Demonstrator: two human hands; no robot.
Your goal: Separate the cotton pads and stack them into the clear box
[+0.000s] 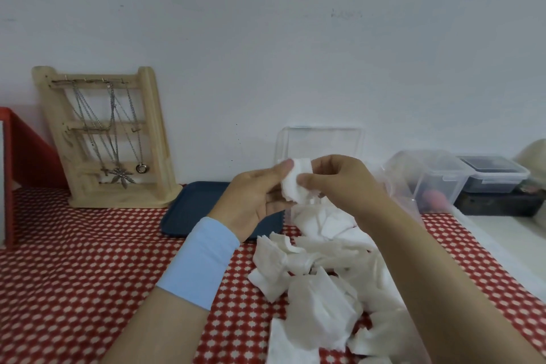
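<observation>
Both hands are raised over the table and hold a small wad of white cotton pads (296, 183) between them. My left hand (256, 197) pinches its left side with the thumb on top. My right hand (336, 180) pinches its right side with thumb and fingers. Right behind and below the hands stands the clear box (320, 142), its lid up against the wall, with some white pads (322, 223) in its base. A loose heap of cotton pads (319, 284) lies on the red patterned cloth (88, 275) in front of the box.
A dark blue tray (192, 207) lies left of the box. A wooden jewellery stand (106, 139) with necklaces leans at the back left, beside a red rack (20, 162). Clear lidded containers (428, 177) and a dark box (499, 201) stand at the right.
</observation>
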